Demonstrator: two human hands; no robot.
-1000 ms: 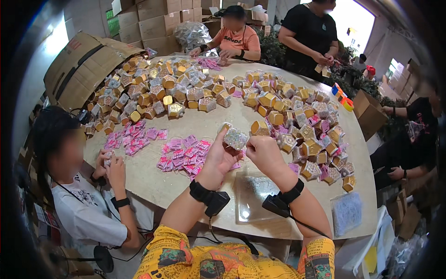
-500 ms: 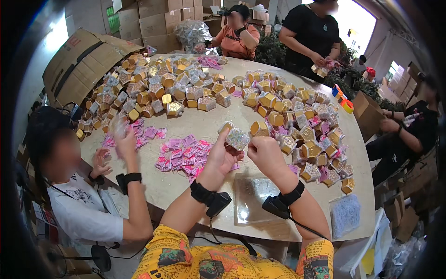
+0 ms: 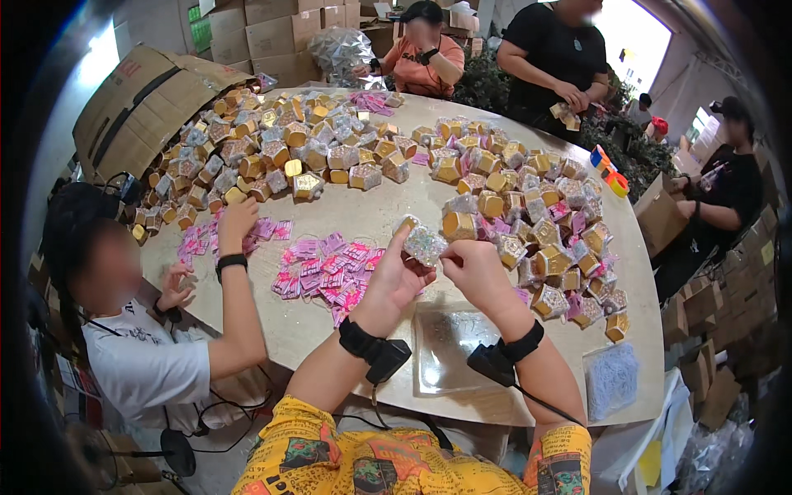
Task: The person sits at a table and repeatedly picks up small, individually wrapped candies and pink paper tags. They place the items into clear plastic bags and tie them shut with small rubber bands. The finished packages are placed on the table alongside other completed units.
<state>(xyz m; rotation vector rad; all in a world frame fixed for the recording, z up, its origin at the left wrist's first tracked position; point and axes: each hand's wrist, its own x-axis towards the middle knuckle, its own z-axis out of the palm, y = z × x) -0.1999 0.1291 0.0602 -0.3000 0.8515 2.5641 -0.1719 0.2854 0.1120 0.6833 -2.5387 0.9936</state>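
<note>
Here both hands meet above the surface over a small glittery wrapped box: the left hand grasps it from below and the side, while the right hand pinches its right edge. Pink tags lie just left, gold boxes to the right.

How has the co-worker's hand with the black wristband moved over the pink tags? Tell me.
Yes. The co-worker's hand with the black wristband has moved away from that person's body, across the pink paper tags, toward the gold-and-silver foil boxes on the round table.
</note>
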